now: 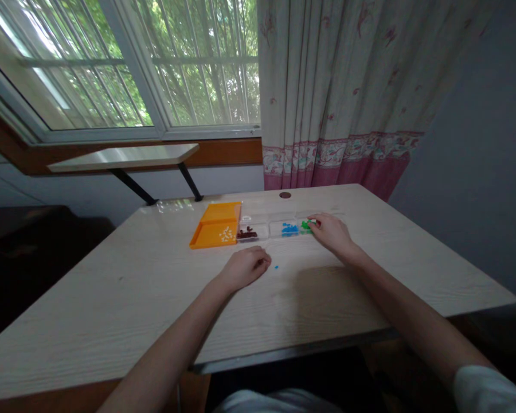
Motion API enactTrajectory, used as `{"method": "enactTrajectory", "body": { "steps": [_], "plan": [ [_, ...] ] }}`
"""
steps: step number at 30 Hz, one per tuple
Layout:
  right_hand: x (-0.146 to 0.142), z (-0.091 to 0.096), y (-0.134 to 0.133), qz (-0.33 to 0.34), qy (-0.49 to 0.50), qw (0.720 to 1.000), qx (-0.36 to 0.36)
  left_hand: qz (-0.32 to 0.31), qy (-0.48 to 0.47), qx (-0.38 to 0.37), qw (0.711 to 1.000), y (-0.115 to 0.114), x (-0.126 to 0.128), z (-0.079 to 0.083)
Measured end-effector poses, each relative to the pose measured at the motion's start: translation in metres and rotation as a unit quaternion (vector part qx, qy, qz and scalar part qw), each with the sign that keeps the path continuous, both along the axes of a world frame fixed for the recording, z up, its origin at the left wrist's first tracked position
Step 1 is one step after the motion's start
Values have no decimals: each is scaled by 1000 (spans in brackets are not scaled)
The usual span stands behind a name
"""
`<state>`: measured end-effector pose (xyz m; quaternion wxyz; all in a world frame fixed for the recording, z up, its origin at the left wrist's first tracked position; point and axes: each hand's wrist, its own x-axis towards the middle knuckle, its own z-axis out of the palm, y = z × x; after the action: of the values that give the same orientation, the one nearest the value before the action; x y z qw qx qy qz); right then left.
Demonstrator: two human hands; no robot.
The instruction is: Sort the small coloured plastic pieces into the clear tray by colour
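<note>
My right hand reaches over a clear compartment on the right, its fingertips pinched together at the small green pieces inside. Whether a piece is between those fingers is too small to tell. My left hand rests on the table with its fingers curled closed; what they hold, if anything, is hidden. Just right of it lies a single small blue piece on the tabletop. Blue pieces fill part of the clear compartment left of the green ones. Dark brown pieces lie in another clear compartment.
An open orange case stands left of the clear compartments, with small white pieces in its near half. A raised shelf on black legs is at the table's back left. Behind the wooden table hang curtains beside a window.
</note>
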<state>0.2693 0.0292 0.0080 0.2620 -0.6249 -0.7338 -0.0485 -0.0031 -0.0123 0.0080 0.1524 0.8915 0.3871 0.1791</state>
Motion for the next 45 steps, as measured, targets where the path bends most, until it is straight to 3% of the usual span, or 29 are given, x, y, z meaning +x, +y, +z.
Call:
{"method": "enactTrajectory", "body": {
  "steps": [4, 7, 12, 24, 37, 45],
  "plan": [
    [-26, 1, -15, 114, 33, 993, 17, 46, -125, -54, 990, 1, 8, -2],
    [-52, -3, -30, 207, 59, 976, 35, 93, -263, -125, 952, 3, 15, -5],
    [-76, -12, -40, 247, 93, 960, 87, 103, -380, -203, 897, 4, 21, -6],
    [-73, -15, -39, 270, 88, 949, 140, 115, -424, -257, 861, 4, 22, -5],
    [-72, -17, -36, 320, 130, 929, 134, 106, -413, -242, 872, 4, 20, -10],
    [-72, -15, -38, 322, 134, 929, 120, 97, -414, -247, 871, -1, 23, 0]
  ]
}}
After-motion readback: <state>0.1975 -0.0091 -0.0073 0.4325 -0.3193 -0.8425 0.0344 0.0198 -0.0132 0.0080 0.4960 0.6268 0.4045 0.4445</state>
